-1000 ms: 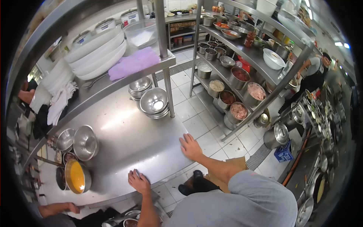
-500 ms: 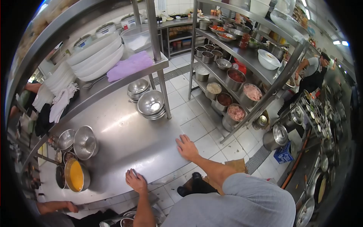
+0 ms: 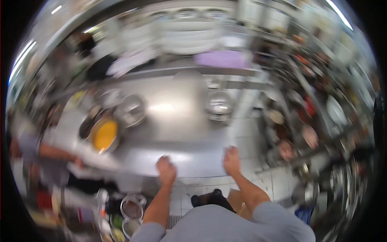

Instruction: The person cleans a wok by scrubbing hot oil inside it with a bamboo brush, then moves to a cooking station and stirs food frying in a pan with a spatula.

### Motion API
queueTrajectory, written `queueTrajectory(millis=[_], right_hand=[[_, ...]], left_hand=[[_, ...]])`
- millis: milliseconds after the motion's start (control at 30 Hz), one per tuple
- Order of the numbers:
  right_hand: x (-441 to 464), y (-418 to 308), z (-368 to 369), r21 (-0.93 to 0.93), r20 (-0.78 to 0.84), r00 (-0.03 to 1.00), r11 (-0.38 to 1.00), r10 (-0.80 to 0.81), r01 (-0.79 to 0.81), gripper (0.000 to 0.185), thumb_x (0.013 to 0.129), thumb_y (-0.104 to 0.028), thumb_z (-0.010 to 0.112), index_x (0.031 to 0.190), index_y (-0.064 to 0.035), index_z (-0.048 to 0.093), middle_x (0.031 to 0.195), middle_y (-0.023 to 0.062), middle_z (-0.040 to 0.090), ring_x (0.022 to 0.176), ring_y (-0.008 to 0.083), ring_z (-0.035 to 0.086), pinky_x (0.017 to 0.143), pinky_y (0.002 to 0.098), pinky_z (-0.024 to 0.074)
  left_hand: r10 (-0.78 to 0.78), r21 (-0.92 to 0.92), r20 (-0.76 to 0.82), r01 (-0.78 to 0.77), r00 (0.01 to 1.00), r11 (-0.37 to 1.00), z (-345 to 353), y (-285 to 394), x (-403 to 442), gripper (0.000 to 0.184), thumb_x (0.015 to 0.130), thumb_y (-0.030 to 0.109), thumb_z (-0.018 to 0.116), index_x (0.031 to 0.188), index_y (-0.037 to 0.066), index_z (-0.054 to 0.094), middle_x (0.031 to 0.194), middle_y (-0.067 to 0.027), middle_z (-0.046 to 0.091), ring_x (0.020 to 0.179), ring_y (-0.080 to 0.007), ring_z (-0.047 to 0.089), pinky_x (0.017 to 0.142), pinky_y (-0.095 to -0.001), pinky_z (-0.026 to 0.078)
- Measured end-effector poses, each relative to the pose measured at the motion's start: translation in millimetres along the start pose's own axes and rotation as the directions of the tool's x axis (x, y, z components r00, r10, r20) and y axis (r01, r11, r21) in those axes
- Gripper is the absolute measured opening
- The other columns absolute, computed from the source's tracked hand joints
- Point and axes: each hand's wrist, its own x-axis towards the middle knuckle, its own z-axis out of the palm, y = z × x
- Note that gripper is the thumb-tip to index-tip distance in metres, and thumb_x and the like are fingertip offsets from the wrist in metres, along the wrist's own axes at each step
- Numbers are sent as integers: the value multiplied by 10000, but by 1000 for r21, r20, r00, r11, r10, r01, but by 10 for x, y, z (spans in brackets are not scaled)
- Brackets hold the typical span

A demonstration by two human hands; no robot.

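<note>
The head view is smeared by motion. My left hand (image 3: 166, 170) rests on the front part of the steel table (image 3: 181, 151), its fingers blurred. At the table's right front edge lies my right hand (image 3: 231, 160), fingers also smeared. Neither hand shows an object in it. Beyond my left hand, to the left, stand a pot of yellow liquid (image 3: 105, 135) and a metal bowl (image 3: 132, 109). Stacked metal bowls (image 3: 219, 105) sit farther back, beyond my right hand.
A raised shelf (image 3: 181, 62) along the back holds white dishes (image 3: 189, 37) and a purple cloth (image 3: 222, 59). A rack with pots (image 3: 286, 149) stands at right. At left, another person's forearm (image 3: 58, 153) reaches towards the table. Containers (image 3: 132, 207) are at lower left.
The view has swung left, so the table and shelf now lie centrally and more of the person at left shows. Both hands remain at the table's front, now blurred.
</note>
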Motion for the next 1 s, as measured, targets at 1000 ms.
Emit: queueTrajectory(millis=[1000], right_hand=[[-112,-177,80,-138,68,990,982,-121,129,410,867,-151,536,1254,-30,478,1321,211,407,1219,391,384,1006,463,342]], left_hand=[[-169,19,21,169,985,985,-225,-94,-28,309,786,178,575,1079,87,539,1200,-127,505,1193,-283,429,1011,-475,313]])
